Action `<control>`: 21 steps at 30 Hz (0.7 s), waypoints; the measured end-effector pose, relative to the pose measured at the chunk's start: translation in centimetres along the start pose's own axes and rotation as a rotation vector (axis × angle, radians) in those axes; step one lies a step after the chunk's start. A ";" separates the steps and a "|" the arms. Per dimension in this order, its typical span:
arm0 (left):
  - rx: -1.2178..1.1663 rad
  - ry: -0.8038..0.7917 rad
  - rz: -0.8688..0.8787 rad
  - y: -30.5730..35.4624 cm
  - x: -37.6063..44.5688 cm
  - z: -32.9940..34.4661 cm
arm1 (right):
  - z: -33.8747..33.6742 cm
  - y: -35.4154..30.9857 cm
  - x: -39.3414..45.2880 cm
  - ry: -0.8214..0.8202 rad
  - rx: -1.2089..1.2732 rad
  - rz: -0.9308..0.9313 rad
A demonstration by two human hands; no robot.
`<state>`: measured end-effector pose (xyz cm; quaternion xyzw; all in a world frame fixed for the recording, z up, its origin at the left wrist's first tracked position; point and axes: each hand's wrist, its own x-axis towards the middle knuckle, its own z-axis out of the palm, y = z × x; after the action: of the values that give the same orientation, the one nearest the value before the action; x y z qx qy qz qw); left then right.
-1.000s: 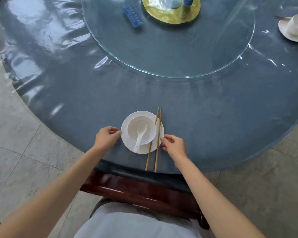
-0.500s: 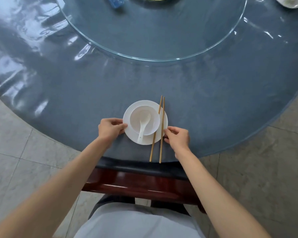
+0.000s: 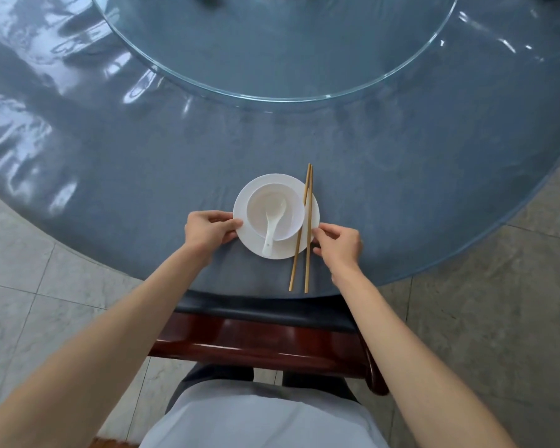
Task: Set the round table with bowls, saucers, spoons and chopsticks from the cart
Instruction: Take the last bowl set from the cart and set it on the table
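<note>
Both chopsticks (image 3: 307,227) now lie closer together than before; nearest, left hand (image 3: 207,230) pinches saucer (image 3: 254,244) rim, right hand (image 3: 338,244) pinches chopsticks beside it; bowl (image 3: 274,210) holding spoon (image 3: 274,226) sits on saucer; beyond, desk (image 3: 143,156), glass turntable (image 3: 272,59).

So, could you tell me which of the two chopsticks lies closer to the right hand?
The outer, right-side chopstick, next to the right hand; the other chopstick slants along the bowl.

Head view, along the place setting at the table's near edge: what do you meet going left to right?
Left hand pinching the saucer rim → bowl with the spoon inside → chopsticks lying over the saucer's right edge → right hand.
</note>
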<state>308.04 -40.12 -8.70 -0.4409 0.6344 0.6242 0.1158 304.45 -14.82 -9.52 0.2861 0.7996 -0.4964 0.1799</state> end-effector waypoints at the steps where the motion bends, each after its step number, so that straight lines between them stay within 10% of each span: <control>1: -0.007 0.001 0.003 0.0 -0.1 0.1 | 0.0 -0.1 0.1 0.004 0.003 0.004; 21: 0.147 -0.015 0.288 1.4 -4.5 2.4 | 1.5 -2.7 -3.1 -0.019 0.016 -0.216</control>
<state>308.68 -36.33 -5.04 -0.3312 0.7340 0.5897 0.0619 305.13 -17.94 -6.51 0.1949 0.8200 -0.5220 0.1308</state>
